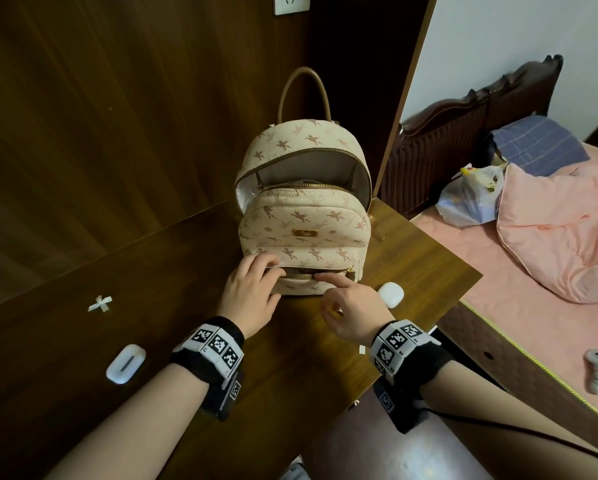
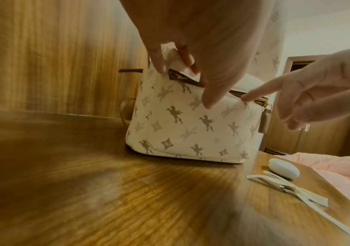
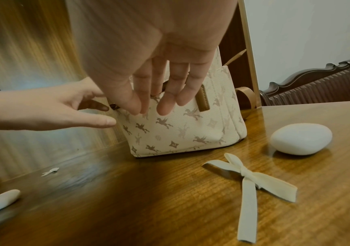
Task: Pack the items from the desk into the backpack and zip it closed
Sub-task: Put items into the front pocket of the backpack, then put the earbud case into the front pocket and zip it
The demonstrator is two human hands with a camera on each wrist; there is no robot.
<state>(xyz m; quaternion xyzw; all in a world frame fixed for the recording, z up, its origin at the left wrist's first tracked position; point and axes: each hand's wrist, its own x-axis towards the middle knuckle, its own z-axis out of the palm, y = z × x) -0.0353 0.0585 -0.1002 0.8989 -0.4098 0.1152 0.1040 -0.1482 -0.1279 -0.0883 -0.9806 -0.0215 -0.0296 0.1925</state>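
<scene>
On the wooden desk (image 1: 411, 251) stand one cream backpack (image 1: 302, 233), main compartment unzipped, plus two white cases (image 1: 391, 292) (image 1: 125, 362) and two ribbon bows (image 3: 252, 179) (image 1: 100, 303). The left hand (image 1: 252, 292) pinches the front pocket's opening with curled fingers; the right hand (image 1: 351, 313) touches the zipper with its index finger, holding nothing.

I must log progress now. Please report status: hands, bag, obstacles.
Left hand pinches open the front pocket of the cream horse-print backpack; right hand open, forefinger at zipper. Main compartment unzipped. White oval case unpacked. No obstruction.
</scene>
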